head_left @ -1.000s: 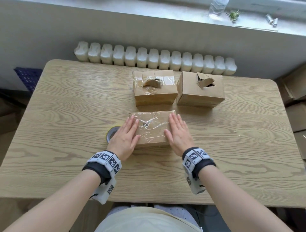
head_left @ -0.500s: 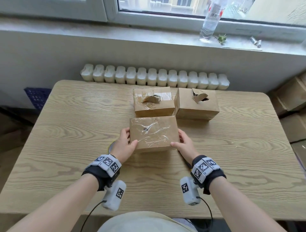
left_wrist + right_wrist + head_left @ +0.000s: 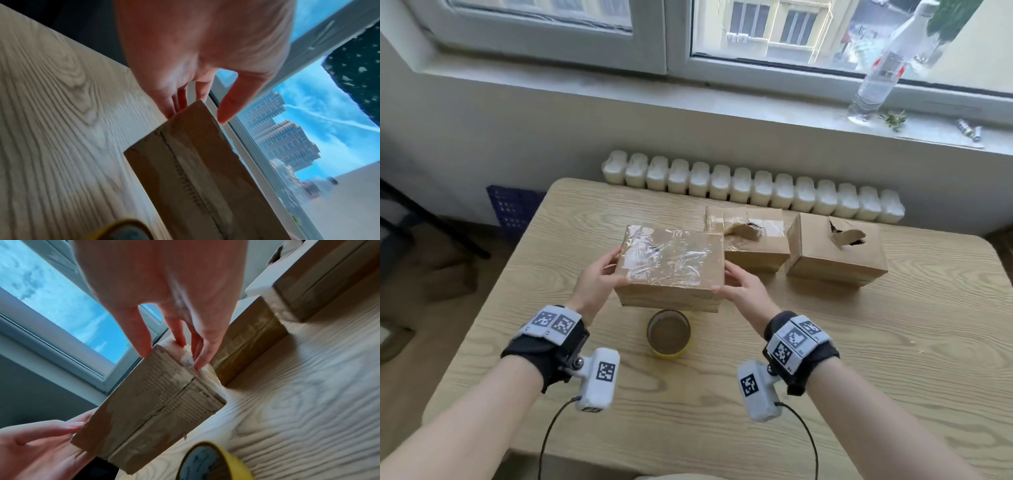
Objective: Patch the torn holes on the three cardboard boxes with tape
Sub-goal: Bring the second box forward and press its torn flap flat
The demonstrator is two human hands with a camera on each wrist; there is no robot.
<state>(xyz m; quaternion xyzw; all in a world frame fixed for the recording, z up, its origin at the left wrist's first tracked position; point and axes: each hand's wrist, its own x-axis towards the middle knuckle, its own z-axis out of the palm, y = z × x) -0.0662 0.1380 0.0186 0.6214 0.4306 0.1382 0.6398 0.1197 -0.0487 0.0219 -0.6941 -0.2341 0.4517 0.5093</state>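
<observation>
While both hands hold it by its short ends, the taped box (image 3: 670, 263) sits lifted off the wooden table (image 3: 859, 359), its top covered in wrinkled clear tape. The left hand (image 3: 599, 279) grips the left end with the thumb on top and the fingers down the side; the right hand (image 3: 744, 294) grips the right end the same way, and the right wrist view shows its fingertips (image 3: 199, 365) pressed on the end seam. What the box contains cannot be seen, since it is closed.

Beyond it on the table stand two more boxes. The middle box (image 3: 751, 238) has strips of clear tape across its top, yet a torn flap still stands up through them. The right box (image 3: 835, 250) has an open, ragged hole in its top with no tape visible on it; the inside of the hole is only dark. These two stand just beside each other, and the held box overlaps the middle one in the head view, so whether they touch cannot be told.

Just under the near edge of the held box lies the tape roll (image 3: 669, 334), yellow-rimmed, flat on the table. In the left wrist view only a blurred sliver of it shows at the bottom edge. A clear bottle (image 3: 876, 78) stands on the windowsill (image 3: 722, 102).
</observation>
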